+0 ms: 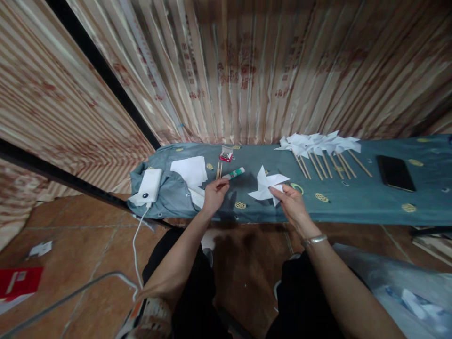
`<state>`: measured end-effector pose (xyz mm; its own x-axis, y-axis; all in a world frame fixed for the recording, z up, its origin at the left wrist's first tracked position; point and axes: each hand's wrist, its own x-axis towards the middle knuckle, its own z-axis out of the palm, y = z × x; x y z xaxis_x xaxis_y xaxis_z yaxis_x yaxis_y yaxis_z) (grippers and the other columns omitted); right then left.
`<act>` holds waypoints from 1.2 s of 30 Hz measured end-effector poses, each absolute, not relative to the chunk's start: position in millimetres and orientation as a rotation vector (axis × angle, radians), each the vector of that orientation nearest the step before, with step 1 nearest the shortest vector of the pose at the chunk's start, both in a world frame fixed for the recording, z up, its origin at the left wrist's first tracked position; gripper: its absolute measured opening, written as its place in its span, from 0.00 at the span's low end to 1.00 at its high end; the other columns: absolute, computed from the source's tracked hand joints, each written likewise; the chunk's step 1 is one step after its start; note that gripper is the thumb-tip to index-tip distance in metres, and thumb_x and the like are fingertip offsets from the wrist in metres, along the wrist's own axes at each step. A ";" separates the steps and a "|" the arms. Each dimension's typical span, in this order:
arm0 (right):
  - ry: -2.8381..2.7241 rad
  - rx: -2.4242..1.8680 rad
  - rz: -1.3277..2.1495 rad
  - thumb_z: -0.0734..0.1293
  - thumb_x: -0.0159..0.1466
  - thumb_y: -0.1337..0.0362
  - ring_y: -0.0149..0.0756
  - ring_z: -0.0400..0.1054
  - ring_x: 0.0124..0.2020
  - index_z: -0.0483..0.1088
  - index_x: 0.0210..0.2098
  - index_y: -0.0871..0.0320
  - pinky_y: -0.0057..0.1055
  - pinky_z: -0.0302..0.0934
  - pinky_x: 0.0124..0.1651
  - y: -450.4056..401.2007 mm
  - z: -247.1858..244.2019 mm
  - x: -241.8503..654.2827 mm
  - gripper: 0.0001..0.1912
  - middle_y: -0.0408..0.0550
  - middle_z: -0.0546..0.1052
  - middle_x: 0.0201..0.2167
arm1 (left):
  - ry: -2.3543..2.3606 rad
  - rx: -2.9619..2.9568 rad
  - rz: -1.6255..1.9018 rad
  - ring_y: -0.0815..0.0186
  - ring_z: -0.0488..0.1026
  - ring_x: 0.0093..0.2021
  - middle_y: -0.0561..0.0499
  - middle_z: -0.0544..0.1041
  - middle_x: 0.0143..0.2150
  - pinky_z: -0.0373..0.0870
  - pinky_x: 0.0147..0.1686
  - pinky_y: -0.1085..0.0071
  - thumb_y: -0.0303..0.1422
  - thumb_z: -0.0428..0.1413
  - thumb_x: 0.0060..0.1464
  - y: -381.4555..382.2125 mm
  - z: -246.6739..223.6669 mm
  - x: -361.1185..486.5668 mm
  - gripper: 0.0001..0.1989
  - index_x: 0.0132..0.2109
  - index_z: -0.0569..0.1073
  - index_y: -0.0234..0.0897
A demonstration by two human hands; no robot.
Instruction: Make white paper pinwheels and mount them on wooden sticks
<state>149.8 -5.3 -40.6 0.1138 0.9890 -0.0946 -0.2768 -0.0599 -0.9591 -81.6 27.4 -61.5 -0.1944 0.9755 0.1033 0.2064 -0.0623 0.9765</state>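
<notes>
The right hand (pixel 292 201) pinches a paper pinwheel (pixel 264 186), while two sticks (pixel 221 170), aimed at the worktop (pixel 353 207)'s far edge, lie just beyond the nearer left hand (pixel 213 193), its grip unclear

Dimly lit, red-printed striped curtains (pixel 247 108), dark bars (pixel 106 73) aslant at left, brown tiled floor (pixel 77 249) below.

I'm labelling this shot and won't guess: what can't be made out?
All in the head view:
Left hand: whether it pinches anything; too small.
Held paper pinwheel: part covered by the right hand.
Red box: its contents; too small.
Pinwheels on sticks: each one's outline; blades overlap.
Teal cloth: right end, cut by the edge.
</notes>
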 end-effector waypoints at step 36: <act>-0.810 -1.046 1.403 0.79 0.42 0.56 0.38 0.75 0.29 0.77 0.29 0.54 0.33 0.69 0.37 -20.3 -12.6 179.8 0.17 0.42 0.81 0.27 | 1.922 1.854 0.692 0.57 0.77 0.38 0.48 0.80 0.33 0.68 0.40 0.70 0.22 0.57 0.41 128.0 -45.7 -107.8 0.24 0.49 0.76 0.31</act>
<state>179.8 -20.3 -12.6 0.0473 0.9891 -0.1394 -0.3742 -0.1119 -0.9206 -107.8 128.0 -45.7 -0.0568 0.9963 0.0648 0.8087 0.0079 0.5882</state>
